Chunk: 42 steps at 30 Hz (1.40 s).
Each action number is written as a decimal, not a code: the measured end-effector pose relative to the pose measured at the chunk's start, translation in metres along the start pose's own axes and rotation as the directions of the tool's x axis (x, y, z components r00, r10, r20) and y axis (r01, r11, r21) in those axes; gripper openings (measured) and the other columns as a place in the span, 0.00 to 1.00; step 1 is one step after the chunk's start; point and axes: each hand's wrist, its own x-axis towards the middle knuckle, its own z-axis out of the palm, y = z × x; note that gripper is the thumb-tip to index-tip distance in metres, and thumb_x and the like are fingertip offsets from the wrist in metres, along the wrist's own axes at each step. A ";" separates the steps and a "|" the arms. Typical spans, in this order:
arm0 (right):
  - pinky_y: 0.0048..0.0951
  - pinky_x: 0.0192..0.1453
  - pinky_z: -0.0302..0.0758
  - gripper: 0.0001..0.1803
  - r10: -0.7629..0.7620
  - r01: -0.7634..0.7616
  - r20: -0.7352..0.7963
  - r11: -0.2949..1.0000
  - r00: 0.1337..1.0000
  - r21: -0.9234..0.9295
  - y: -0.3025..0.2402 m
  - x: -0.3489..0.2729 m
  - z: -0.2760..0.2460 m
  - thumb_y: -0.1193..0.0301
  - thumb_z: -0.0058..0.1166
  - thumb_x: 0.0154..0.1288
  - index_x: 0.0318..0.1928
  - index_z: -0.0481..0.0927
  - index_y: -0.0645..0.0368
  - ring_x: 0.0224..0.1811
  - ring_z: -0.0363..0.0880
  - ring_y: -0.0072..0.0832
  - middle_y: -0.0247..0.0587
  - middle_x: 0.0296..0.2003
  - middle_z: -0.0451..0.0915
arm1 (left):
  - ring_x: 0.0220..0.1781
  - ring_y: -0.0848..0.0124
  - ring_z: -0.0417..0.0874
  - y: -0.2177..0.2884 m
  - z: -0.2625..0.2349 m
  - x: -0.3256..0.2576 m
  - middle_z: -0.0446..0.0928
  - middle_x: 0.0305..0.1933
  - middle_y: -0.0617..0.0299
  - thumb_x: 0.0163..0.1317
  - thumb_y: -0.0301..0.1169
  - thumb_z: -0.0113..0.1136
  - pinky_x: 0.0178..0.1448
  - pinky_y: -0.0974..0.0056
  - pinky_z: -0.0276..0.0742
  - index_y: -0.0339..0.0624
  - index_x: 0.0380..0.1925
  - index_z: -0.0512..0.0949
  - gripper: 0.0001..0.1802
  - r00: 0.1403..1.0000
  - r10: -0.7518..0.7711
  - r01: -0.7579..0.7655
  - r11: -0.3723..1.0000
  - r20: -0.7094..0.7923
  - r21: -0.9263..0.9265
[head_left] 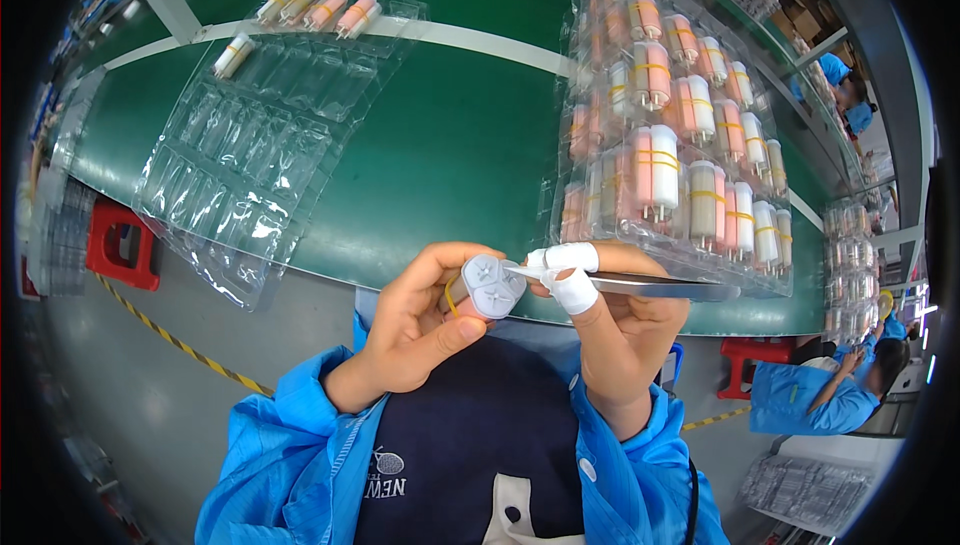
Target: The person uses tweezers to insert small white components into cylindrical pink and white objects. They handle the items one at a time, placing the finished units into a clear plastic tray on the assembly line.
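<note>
My left hand (408, 330) is closed around a small bundle of cylinders (493, 290), its rounded three-lobed grey end turned up toward me. A yellow band wraps its side, mostly behind my fingers. My right hand (630, 330) grips metal tweezers (655, 287) like a pen, with white tape on the thumb and a finger. The pale tip of the tweezers meets the right part of the grey end, though whether it touches or just hovers I cannot tell. Both hands are held in front of my body at the bench's near edge.
A green bench (450, 125) stretches ahead. On its left lies a clear blister tray (250, 145) with several cylinder bundles in its far rows. Stacked trays (690, 135) of pink, white and grey banded bundles stand on the right. Red stools (120, 245) and a co-worker (825, 390) are beyond.
</note>
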 end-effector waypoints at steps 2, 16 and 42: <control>0.19 0.26 0.74 0.08 0.004 -0.004 -0.002 1.000 1.000 0.001 -0.001 0.000 0.001 0.81 0.58 0.62 0.43 0.81 0.69 0.29 0.79 0.22 0.44 0.35 0.83 | 0.52 0.73 0.75 0.001 -0.002 -0.001 0.73 0.52 0.56 0.65 0.32 0.60 0.55 0.67 0.72 0.32 0.60 0.63 0.28 0.999 -0.043 0.043 0.999 -0.003 -0.016; 0.23 0.32 0.78 0.09 0.004 -0.005 0.006 0.998 1.000 0.069 0.000 -0.002 0.002 0.80 0.60 0.61 0.42 0.81 0.68 0.34 0.81 0.26 0.46 0.36 0.82 | 0.48 0.66 0.79 -0.006 -0.005 0.002 0.75 0.54 0.44 0.66 0.40 0.59 0.45 0.65 0.75 0.32 0.59 0.64 0.29 0.997 -0.056 0.066 0.964 0.046 -0.257; 0.25 0.37 0.79 0.10 -0.108 0.117 0.108 0.990 0.988 -0.073 0.000 0.000 -0.004 0.82 0.61 0.58 0.41 0.83 0.67 0.34 0.83 0.28 0.49 0.35 0.83 | 0.45 0.68 0.78 -0.004 -0.003 0.001 0.75 0.53 0.44 0.65 0.42 0.60 0.40 0.70 0.73 0.32 0.58 0.65 0.30 0.995 -0.087 0.094 0.953 0.039 -0.287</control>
